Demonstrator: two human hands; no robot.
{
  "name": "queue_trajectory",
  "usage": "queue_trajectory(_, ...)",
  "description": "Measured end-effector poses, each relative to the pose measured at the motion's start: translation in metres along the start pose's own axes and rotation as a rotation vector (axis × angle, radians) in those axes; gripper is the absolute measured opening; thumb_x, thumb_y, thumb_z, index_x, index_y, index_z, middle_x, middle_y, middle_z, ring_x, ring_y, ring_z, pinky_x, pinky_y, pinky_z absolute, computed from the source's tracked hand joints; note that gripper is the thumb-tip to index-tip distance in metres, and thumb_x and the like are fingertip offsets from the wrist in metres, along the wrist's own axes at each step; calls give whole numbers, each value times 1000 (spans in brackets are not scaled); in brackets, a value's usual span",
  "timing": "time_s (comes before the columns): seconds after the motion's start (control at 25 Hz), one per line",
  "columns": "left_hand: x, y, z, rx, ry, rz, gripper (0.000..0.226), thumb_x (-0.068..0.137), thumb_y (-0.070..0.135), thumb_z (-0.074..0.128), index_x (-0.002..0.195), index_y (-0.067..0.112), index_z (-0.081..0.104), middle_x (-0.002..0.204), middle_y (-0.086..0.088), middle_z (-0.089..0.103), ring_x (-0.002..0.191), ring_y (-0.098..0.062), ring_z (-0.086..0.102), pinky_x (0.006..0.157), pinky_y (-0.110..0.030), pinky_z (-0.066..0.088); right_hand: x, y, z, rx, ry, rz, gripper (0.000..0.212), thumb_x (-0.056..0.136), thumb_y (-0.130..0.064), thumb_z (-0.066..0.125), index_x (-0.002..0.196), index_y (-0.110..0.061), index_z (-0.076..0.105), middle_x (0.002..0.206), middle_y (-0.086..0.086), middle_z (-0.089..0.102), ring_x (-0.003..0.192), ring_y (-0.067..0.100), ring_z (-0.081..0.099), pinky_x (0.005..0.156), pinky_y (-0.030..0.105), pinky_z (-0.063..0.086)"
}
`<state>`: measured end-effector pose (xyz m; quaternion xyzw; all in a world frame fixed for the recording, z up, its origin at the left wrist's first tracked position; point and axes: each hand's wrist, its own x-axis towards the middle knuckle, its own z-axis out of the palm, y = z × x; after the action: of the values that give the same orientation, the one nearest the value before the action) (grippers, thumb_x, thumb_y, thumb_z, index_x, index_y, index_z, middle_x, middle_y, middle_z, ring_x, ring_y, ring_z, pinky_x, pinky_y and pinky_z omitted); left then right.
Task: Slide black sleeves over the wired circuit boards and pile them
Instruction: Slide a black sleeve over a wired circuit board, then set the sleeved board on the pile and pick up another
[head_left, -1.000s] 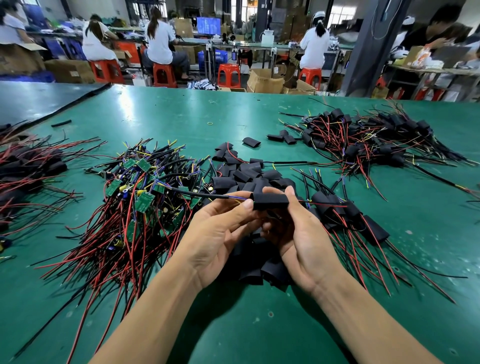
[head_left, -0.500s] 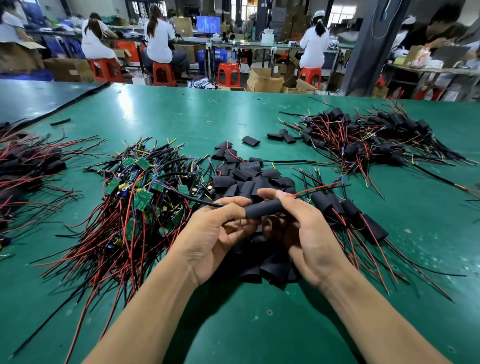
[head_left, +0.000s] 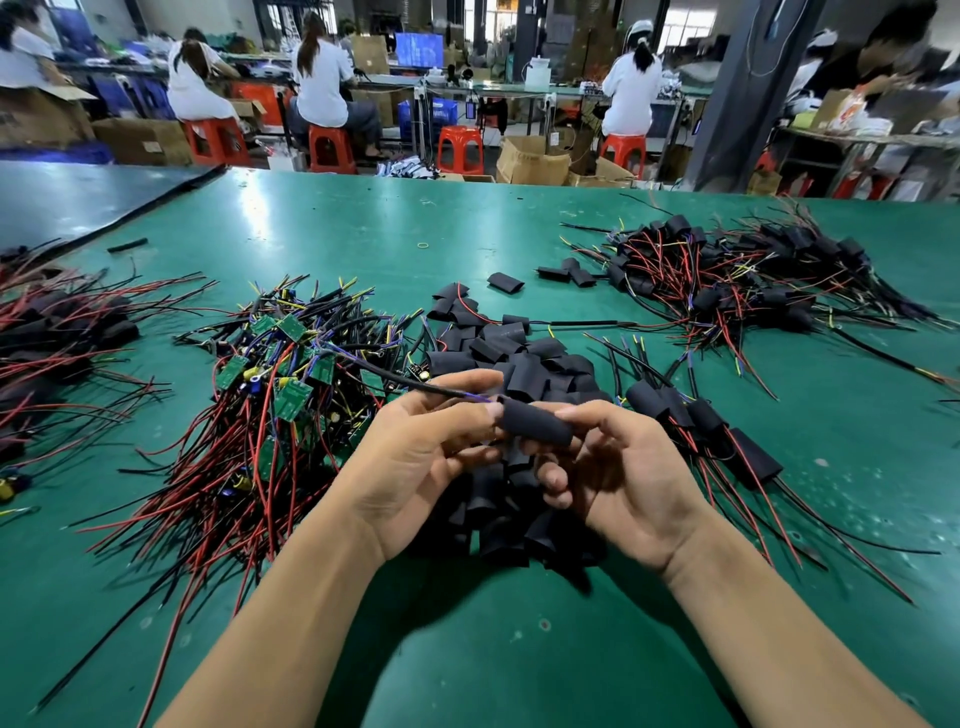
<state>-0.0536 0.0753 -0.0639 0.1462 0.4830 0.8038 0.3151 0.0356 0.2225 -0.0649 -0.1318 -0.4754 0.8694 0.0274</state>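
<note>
On the green table (head_left: 363, 234), bare boards (head_left: 270, 374) are lying heaped at left; the left hand (head_left: 415, 457) is pinching a lead (head_left: 410, 381) beside them; the sleeve (head_left: 535, 423), light and limp, probably wanting a hold at its mouth, is hanging between both hands; the right hand (head_left: 628, 467) is pinching its far end; sleeved boards (head_left: 701, 421) are lying piled at right.

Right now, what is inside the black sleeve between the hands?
Blue wires enter the black sleeve at its end near the left hand. The sleeve hides whatever is inside; no board shows.
</note>
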Motion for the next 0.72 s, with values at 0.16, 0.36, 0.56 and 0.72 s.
queue_trajectory(0.16, 3, -1, -7, 232, 157, 133, 11, 79, 9, 76, 89, 14, 76, 82, -4, 74, 66, -12, 66, 57, -19, 52, 1, -8, -4, 315, 97, -166, 25, 78, -22, 54, 94, -8, 69, 76, 9, 68, 47, 14, 46, 41, 23, 40)
queue_trajectory(0.36, 5, -6, -27, 1113, 603, 541, 14, 85, 6, 68, 90, 17, 75, 83, 4, 68, 72, -11, 61, 73, -15, 42, 0, -13, -14, 445, 321, -311, 21, 93, -22, 54, 104, -10, 68, 105, 2, 76, 50, 9, 55, 46, 19, 48)
queue_trajectory(0.56, 4, -12, -38, 1422, 605, 429, 29, 87, 11, 64, 115, 18, 67, 110, -4, 56, 84, -32, 59, 69, -34, 42, 1, -10, -16, 552, 440, -289, 40, 92, -42, 63, 115, -9, 61, 109, 6, 76, 52, 8, 61, 46, 18, 48)
queue_trajectory(0.72, 3, -13, -36, 1487, 615, 428, 32, 90, 17, 63, 121, 22, 63, 111, -2, 59, 87, -33, 60, 67, -33, 35, 4, -8, -16, 565, 467, -235, 24, 89, -30, 71, 102, -11, 64, 92, 5, 76, 46, 5, 55, 41, 16, 45)
